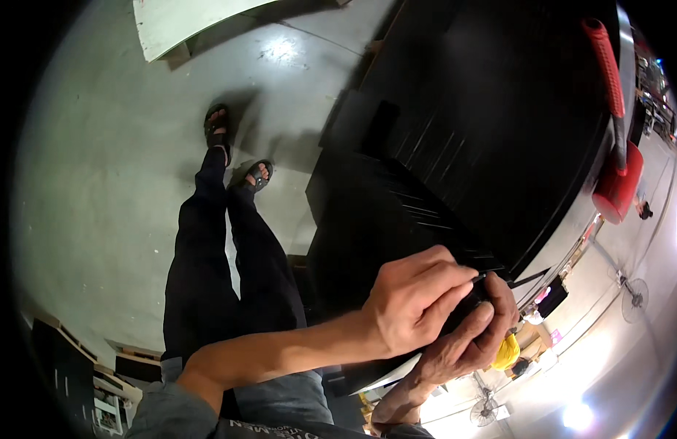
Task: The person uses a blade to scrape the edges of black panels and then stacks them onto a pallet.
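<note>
My left hand [419,300] reaches across from the lower left, its thumb and fingers closed in a pinch. At its fingertips a tiny dark piece shows, too small to name. Right beside it, my right hand [474,333] has its fingers curled and its thumb bent inward, meeting the left fingertips. Whatever lies between the right thumb and fingers is dark and mostly hidden. Both hands are at the near corner of a large black panel [514,139]. Pale parallel lines run along a lower black section [353,234] beside it.
A red mallet [618,186] with a red grip rests at the panel's far right edge. A white board [185,22] juts in at upper left above the grey floor [97,190]. Dark boards [60,380] stand lower left. A person in yellow [507,353] is in the background.
</note>
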The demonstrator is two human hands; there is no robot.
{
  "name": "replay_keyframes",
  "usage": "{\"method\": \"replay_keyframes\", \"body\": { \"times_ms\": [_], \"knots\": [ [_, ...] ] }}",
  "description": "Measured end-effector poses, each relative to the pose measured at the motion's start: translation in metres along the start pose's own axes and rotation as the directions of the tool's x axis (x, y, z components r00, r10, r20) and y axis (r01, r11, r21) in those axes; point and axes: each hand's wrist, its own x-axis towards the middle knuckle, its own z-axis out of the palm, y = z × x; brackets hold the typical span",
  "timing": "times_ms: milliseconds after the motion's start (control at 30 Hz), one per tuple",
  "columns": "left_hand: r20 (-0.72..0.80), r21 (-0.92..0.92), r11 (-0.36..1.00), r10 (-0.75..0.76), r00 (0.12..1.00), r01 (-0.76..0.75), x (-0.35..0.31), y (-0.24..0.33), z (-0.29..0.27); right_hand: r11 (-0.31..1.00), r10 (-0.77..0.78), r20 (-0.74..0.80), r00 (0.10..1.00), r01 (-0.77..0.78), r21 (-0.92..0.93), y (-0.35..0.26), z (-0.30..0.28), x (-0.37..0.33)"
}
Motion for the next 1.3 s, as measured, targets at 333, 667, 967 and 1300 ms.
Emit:
{"method": "replay_keyframes", "body": {
  "times_ms": [333, 667, 967, 1300],
  "knots": [
    [-0.007, -0.053, 0.996, -0.069, 0.998, 0.068, 0.003, -0.015, -0.009, 0.999, 0.021, -0.019, 1.0, -0.021, -0.032, 0.0, 0.005, -0.004],
    [0.035, 0.018, 0.997, -0.071, 0.997, 0.07, 0.014, -0.03, -0.02, 0.998, 0.036, -0.082, 0.996, -0.04, -0.048, -0.002, 0.01, -0.001],
    [-0.008, 0.074, 0.986, -0.152, 0.988, 0.153, 0.014, -0.053, -0.032, 0.998, -0.012, -0.027, 1.0, 0.011, -0.059, 0.0, 0.01, -0.001],
    [0.035, 0.055, 0.996, -0.066, 0.997, 0.064, 0.015, -0.06, -0.027, 0.993, -0.037, -0.021, 0.999, 0.034, -0.109, 0.006, 0.006, -0.003]
  ]
}}
